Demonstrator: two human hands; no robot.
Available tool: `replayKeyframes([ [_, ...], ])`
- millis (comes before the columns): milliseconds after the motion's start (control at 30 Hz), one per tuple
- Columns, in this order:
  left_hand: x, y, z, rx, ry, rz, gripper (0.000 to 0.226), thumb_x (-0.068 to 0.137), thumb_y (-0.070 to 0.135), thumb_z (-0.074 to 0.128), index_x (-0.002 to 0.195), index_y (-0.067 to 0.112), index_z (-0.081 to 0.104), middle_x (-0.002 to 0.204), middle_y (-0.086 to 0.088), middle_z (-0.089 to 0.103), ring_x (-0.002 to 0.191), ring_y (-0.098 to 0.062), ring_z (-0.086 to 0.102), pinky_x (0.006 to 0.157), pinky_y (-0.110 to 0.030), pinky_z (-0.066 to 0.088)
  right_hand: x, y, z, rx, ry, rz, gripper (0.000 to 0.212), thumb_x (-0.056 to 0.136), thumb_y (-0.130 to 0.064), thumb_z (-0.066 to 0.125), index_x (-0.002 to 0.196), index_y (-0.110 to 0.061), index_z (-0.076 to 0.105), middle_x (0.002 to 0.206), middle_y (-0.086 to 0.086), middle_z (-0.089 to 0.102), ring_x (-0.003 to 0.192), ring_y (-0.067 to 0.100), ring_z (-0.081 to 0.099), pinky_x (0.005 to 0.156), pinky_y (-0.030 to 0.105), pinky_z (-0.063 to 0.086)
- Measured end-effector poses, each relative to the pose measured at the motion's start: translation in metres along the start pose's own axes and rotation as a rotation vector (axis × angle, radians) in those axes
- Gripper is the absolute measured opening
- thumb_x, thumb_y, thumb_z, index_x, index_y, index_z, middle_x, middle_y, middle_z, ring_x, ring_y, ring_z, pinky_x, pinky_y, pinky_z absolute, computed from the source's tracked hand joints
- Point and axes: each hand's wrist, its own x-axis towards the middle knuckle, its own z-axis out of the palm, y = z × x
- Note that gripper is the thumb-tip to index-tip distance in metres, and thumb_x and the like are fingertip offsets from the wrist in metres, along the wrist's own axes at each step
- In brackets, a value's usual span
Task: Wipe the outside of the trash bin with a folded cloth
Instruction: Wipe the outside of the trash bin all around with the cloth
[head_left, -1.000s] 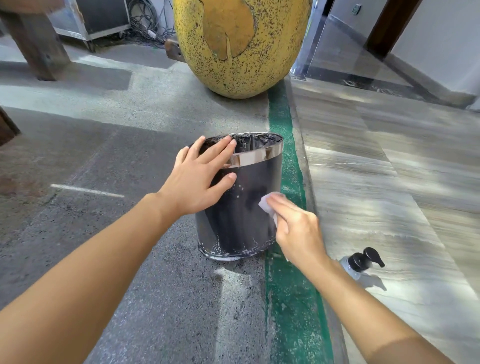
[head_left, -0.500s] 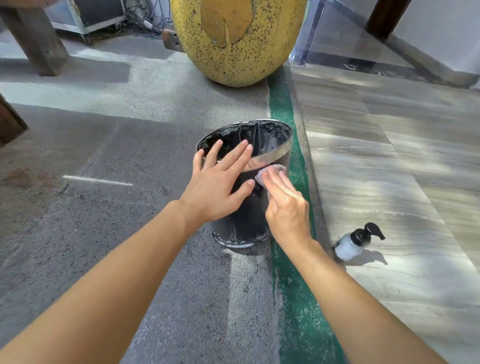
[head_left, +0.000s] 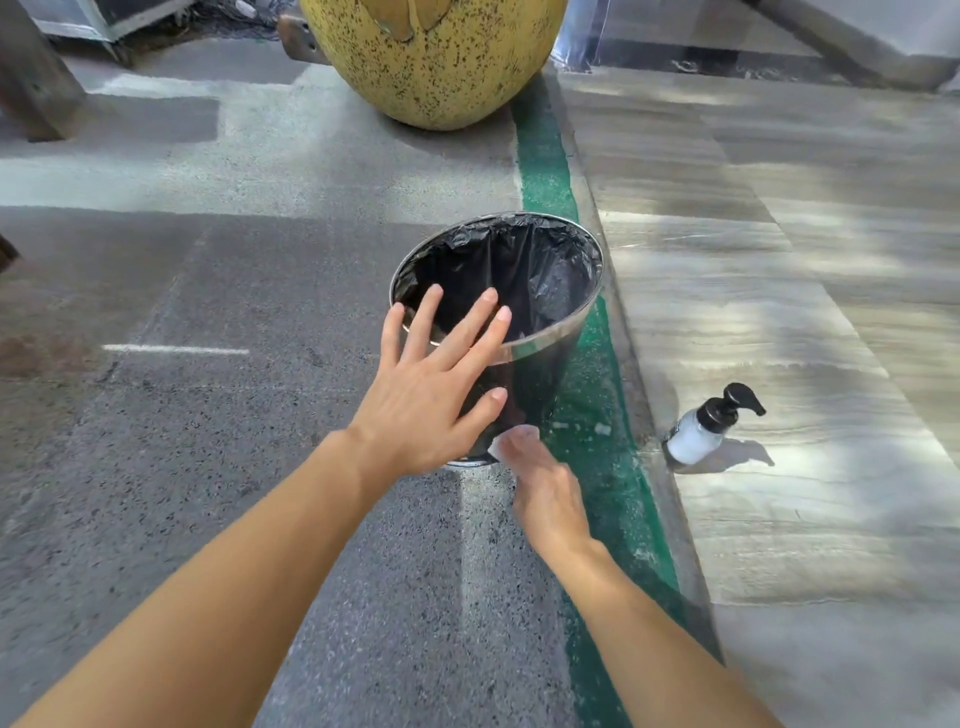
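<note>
A dark round trash bin (head_left: 545, 374) with a shiny metal rim and a black liner stands on the asphalt beside a green painted strip. My left hand (head_left: 431, 395) lies flat on its near rim and side, fingers spread, steadying it. My right hand (head_left: 545, 493) presses a small folded white cloth (head_left: 506, 441) against the bin's lower near side, close to the base. Only a corner of the cloth shows past my fingers.
A pump bottle (head_left: 701, 431) with a black head lies on the stone paving to the right. A large yellow speckled pot (head_left: 436, 57) stands behind the bin. A wooden post (head_left: 31, 78) is at the far left.
My right hand has slid the cloth from the bin's rim down to its base. The view has moved higher over the bin, showing more of its inside. The left hand stays on the rim.
</note>
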Motion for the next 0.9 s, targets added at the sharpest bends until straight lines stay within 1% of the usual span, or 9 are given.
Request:
replayKeyframes([
  [100, 0.002, -0.016, -0.012, -0.082, -0.031, 0.053, 0.065, 0.103, 0.053, 0.020, 0.161, 0.026, 0.008, 0.168, 0.013, -0.004, 0.155, -0.027, -0.007, 0.123, -0.054, 0.000, -0.005, -0.004, 0.005, 0.045, 0.029, 0.057, 0.066, 0.071, 0.024, 0.053, 0.109, -0.029, 0.060, 0.129, -0.014, 0.056, 0.122, 0.015, 0.056, 0.095, 0.024, 0.050],
  [167, -0.002, -0.034, -0.021, -0.082, -0.037, 0.131, 0.059, 0.105, 0.044, 0.021, 0.158, 0.018, 0.026, 0.167, 0.004, 0.019, 0.155, -0.023, 0.012, 0.124, -0.047, 0.009, -0.013, 0.000, 0.000, 0.069, 0.074, 0.093, 0.061, 0.075, 0.024, 0.054, 0.103, -0.030, 0.059, 0.126, -0.019, 0.057, 0.121, 0.008, 0.057, 0.100, 0.015, 0.037],
  [267, 0.003, -0.053, -0.031, 0.016, -0.029, 0.234, 0.040, 0.106, 0.033, 0.031, 0.126, 0.013, 0.059, 0.118, -0.005, 0.066, 0.119, -0.025, 0.060, 0.118, -0.045, 0.029, -0.026, 0.006, -0.018, 0.113, 0.123, 0.088, 0.058, 0.079, 0.023, 0.057, 0.108, -0.027, 0.063, 0.131, -0.013, 0.060, 0.128, 0.009, 0.052, 0.104, 0.027, 0.043],
  [333, 0.013, -0.053, -0.035, 0.056, -0.021, 0.251, 0.033, 0.105, 0.032, 0.033, 0.110, 0.015, 0.061, 0.095, 0.001, 0.063, 0.094, -0.024, 0.064, 0.113, -0.044, 0.035, -0.033, 0.005, -0.033, 0.140, 0.197, 0.102, 0.051, 0.080, 0.022, 0.058, 0.110, -0.018, 0.068, 0.126, -0.003, 0.066, 0.121, 0.005, 0.055, 0.103, 0.022, 0.040],
  [433, 0.012, -0.046, -0.043, 0.055, -0.014, 0.263, 0.031, 0.103, 0.031, 0.034, 0.099, 0.015, 0.060, 0.088, 0.002, 0.057, 0.084, -0.025, 0.060, 0.098, -0.042, 0.043, -0.038, 0.000, -0.056, 0.225, 0.276, 0.128, 0.044, 0.079, 0.023, 0.057, 0.108, -0.007, 0.072, 0.119, 0.001, 0.070, 0.109, -0.020, 0.049, 0.101, 0.004, 0.035],
  [567, -0.011, -0.040, -0.057, -0.010, 0.086, 0.233, 0.026, 0.102, 0.029, 0.038, 0.097, 0.016, 0.061, 0.086, 0.005, 0.053, 0.080, -0.022, 0.055, 0.086, -0.039, 0.044, -0.037, -0.001, -0.082, 0.263, 0.341, 0.110, 0.045, 0.083, 0.015, 0.058, 0.116, -0.013, 0.071, 0.125, -0.027, 0.056, 0.110, -0.033, 0.038, 0.098, -0.003, 0.030],
  [733, -0.005, -0.048, -0.083, -0.158, 0.285, 0.100, 0.023, 0.099, 0.023, 0.049, 0.105, 0.013, 0.069, 0.087, 0.007, 0.055, 0.081, -0.021, 0.054, 0.076, -0.036, 0.041, 0.004, -0.010, -0.119, 0.364, 0.413, 0.144, 0.044, 0.091, 0.001, 0.056, 0.122, -0.028, 0.069, 0.132, -0.018, 0.060, 0.122, -0.008, 0.052, 0.104, 0.011, 0.038],
  [800, 0.004, -0.052, -0.082, -0.203, 0.288, 0.052, 0.031, 0.098, 0.016, 0.048, 0.121, 0.011, 0.068, 0.098, -0.001, 0.066, 0.092, -0.023, 0.060, 0.082, -0.035, 0.045, 0.037, -0.018, -0.137, 0.374, 0.410, 0.122, 0.041, 0.091, -0.004, 0.054, 0.121, -0.029, 0.069, 0.129, -0.019, 0.061, 0.122, -0.008, 0.053, 0.106, 0.013, 0.037],
  [900, 0.012, -0.054, -0.071, -0.231, 0.256, -0.009, 0.047, 0.100, 0.020, 0.036, 0.143, 0.015, 0.054, 0.136, -0.001, 0.062, 0.131, -0.028, 0.052, 0.107, -0.054, 0.039, 0.085, -0.038, -0.156, 0.390, 0.387, 0.042, 0.039, 0.089, -0.001, 0.054, 0.119, -0.022, 0.071, 0.126, -0.011, 0.065, 0.121, -0.004, 0.054, 0.106, 0.010, 0.034],
])
